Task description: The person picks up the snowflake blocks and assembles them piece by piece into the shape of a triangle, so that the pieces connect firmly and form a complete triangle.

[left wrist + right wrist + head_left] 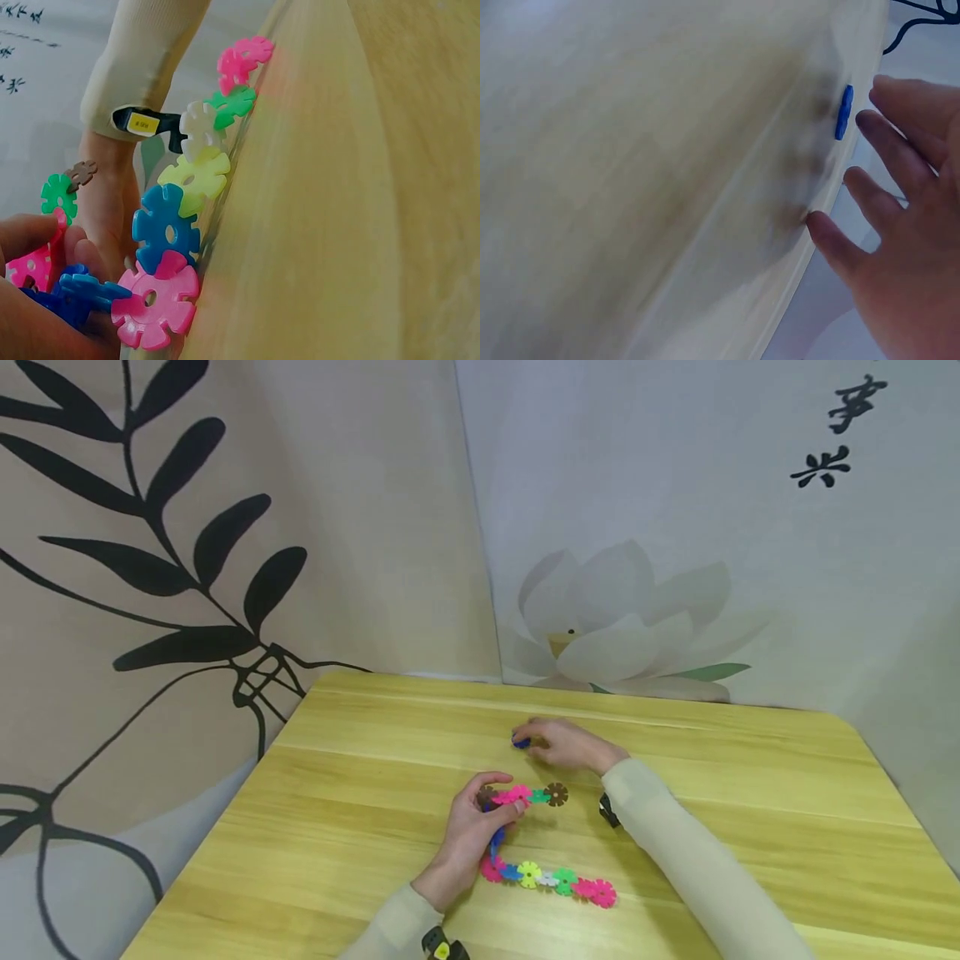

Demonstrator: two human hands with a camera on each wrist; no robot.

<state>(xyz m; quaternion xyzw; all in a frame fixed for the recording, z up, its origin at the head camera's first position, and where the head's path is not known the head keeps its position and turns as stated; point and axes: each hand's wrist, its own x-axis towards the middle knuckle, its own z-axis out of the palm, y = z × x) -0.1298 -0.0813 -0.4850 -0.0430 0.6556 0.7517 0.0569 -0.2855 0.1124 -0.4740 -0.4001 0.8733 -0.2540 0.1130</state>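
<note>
My left hand (pixel 463 831) pinches a chain of interlocking flower-shaped plastic discs (pixel 529 874) between thumb and fingers. The chain bends in a C. Its upper arm ends in a brown disc (pixel 556 794), and the lower arm runs right along the table to pink discs (pixel 602 893). In the left wrist view, blue discs (pixel 94 291) at the bend sit by the fingers and join a pink disc (pixel 180 292). Farther back, my right hand (pixel 566 745) reaches over a single blue disc (pixel 844 112) lying on the table, its fingers spread and the fingertips close to it.
The light wooden table (pixel 360 760) ends at its back edge near a wall printed with leaves (pixel 183 647) and a lotus (pixel 630 627). Black straps with cameras sit on both wrists. Dark cable-like lines (pixel 919 22) show beyond the edge in the right wrist view.
</note>
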